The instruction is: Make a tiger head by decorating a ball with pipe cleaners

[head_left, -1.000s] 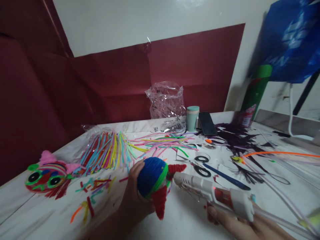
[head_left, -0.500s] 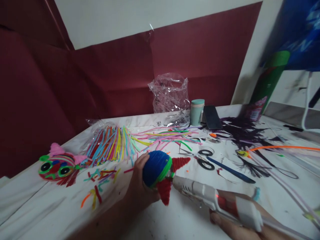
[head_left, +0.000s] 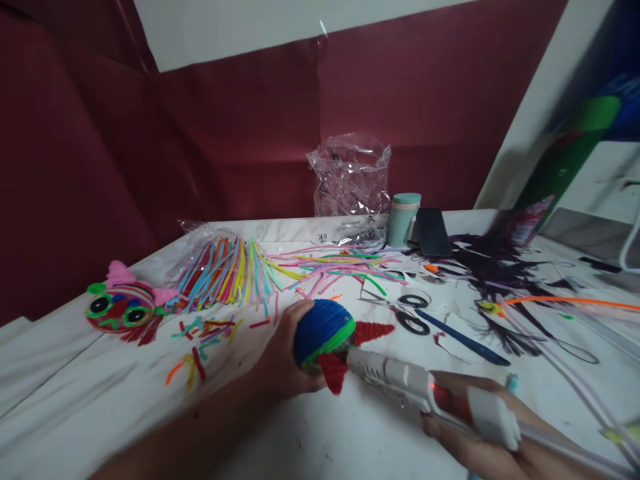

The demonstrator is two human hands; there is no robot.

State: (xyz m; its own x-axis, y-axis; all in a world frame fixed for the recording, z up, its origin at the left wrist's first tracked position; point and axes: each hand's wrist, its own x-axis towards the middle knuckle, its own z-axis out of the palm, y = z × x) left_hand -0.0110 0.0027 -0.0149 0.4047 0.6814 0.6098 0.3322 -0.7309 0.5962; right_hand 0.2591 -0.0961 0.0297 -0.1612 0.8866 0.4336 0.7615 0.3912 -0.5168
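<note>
My left hand (head_left: 286, 350) is wrapped round a ball (head_left: 323, 333) covered in blue and green pipe cleaners, held above the white tabletop. Two red pointed pieces (head_left: 373, 332) stick out from its right side. In my right hand (head_left: 475, 427) is a white glue gun (head_left: 395, 379) with a small red light glowing on its body. Its nozzle reaches the ball between the red pieces; whether it touches is hard to make out. A clear stick runs out of the gun's back end. My left palm is hidden behind the ball.
To the left sits a pink-eared pipe-cleaner figure (head_left: 125, 307) beside short cut pieces (head_left: 200, 340). Pipe cleaners (head_left: 225, 273) lie in a bundle behind. Scissors (head_left: 413, 313) and a blue tool (head_left: 470, 343) lie right of the ball. A lidded cup (head_left: 403, 221), phone (head_left: 433, 232) and dark strands (head_left: 493, 263) are farther back.
The view has shifted a little, so most things appear slightly farther right. The ball is turned somewhat in my left hand, and the glue gun stays at its side.
</note>
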